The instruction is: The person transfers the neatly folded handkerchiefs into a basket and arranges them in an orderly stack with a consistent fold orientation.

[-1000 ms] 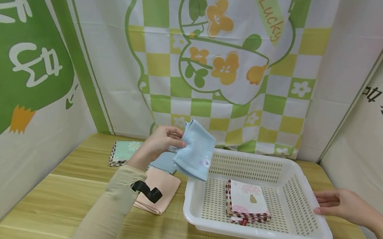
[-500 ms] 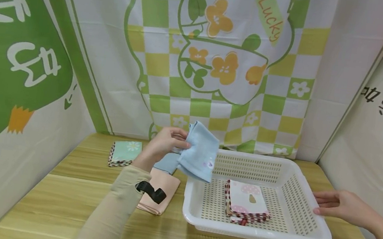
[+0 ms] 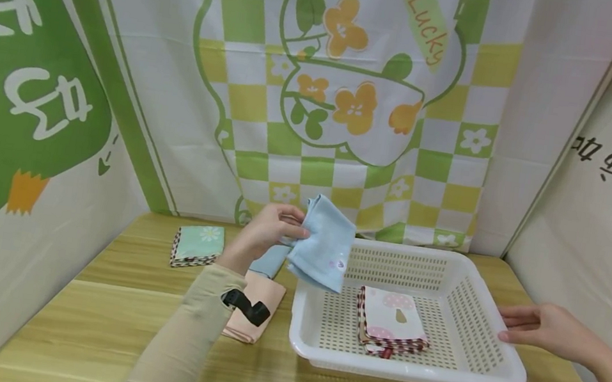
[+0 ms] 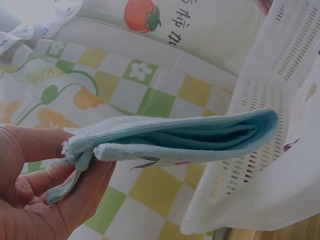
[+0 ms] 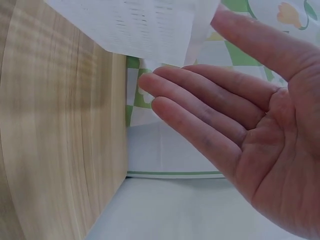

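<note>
My left hand pinches a folded light blue hand towel by one edge, holding it up over the left rim of a white plastic basket. In the left wrist view the towel's layered fold shows, with a small hanging loop by the fingers. A folded white towel with pink print and a red checked border lies inside the basket. At the basket's right side, my right hand has its fingers straight, thumb at the rim. The right wrist view shows that palm holding nothing.
Left of the basket on the wooden table lie a mint folded towel with a daisy, a blue folded cloth and a peach one, the last two partly behind my left arm. Printed curtains enclose the table.
My left hand has moved slightly right with the light blue towel, further over the basket's left rim. The right hand stays at the basket's side. The head view has shifted a little.
</note>
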`<state>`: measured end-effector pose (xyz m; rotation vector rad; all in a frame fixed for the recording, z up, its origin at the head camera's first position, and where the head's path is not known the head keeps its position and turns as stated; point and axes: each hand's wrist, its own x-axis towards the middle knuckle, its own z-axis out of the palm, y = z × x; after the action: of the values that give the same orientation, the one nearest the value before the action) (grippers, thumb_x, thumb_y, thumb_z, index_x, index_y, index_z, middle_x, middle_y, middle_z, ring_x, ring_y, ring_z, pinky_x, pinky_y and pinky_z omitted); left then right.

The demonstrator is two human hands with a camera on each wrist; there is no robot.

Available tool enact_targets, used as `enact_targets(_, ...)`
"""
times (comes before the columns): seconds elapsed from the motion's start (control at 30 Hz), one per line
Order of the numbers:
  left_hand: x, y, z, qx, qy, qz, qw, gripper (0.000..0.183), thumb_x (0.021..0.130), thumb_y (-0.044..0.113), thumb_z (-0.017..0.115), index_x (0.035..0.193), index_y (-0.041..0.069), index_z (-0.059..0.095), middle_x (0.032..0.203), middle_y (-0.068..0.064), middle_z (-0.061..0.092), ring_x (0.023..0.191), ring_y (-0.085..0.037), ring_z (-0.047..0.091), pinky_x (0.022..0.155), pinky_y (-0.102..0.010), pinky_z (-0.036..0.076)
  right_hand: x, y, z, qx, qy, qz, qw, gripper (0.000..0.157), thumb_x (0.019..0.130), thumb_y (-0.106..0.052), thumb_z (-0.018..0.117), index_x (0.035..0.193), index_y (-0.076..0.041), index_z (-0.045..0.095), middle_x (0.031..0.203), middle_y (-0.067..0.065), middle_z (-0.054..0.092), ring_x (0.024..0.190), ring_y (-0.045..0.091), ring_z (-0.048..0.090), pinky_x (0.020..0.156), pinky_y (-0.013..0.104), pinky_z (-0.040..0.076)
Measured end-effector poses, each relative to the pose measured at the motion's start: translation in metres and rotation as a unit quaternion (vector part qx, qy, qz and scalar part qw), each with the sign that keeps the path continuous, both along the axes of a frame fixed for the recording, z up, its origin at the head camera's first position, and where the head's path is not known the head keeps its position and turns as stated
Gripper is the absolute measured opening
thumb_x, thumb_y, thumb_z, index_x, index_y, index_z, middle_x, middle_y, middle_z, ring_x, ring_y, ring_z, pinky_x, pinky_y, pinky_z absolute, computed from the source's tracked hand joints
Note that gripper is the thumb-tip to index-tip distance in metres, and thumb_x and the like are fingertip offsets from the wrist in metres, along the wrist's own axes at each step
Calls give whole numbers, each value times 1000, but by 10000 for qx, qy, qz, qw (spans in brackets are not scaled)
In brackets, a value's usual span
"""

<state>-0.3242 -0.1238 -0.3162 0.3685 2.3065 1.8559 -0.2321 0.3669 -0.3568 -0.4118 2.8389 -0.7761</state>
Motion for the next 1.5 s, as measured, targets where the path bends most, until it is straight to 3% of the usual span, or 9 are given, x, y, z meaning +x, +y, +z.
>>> enact_targets(0.23,-3,10,-1,67,-157,-38,9998,32,81,2,70,111,1,57,104,-9,62,92,-17,60,73,-31,53,0,0,1,-138,-5,146,9998,55,86,-31,70,122,8,58,111,18,68,86,2,66,69,24,55)
enact_targets(0.5,-6,22,-3,-30,-149,-161,9998,35,82,3,70,115,0,57,103,-10,62,82,-15,61,70,-29,54,-1,2,1,-420,-68,312,9986,56,86,-27,70,122,14,55,110,23,67,84,1,68,69,20,54)
enact_targets(0.87,-13,37,-8,-296,-37,-157,9994,33,80,3,72,111,0,61,102,-10,62,81,-16,61,72,-30,55,-1,2,2,-378,-1,287,9989,57,85,-29,71,121,14,56,108,22,68,84,2,68,70,22,55)
enact_targets(1.3,-16,54,-13,-345,-95,-168,9992,31,79,3,72,109,2,63,106,-11,62,85,-17,61,72,-30,54,-2,2,1,-414,-26,323,9986,58,85,-29,71,121,13,56,108,22,68,84,1,67,70,20,54)
enact_targets(1.5,-17,62,-14,-210,-195,-200,9994,28,79,1,71,105,0,63,100,-10,63,80,-16,61,70,-30,55,-2,3,0,-432,-36,345,9985,57,85,-28,71,122,13,56,110,22,67,84,0,67,69,20,54)
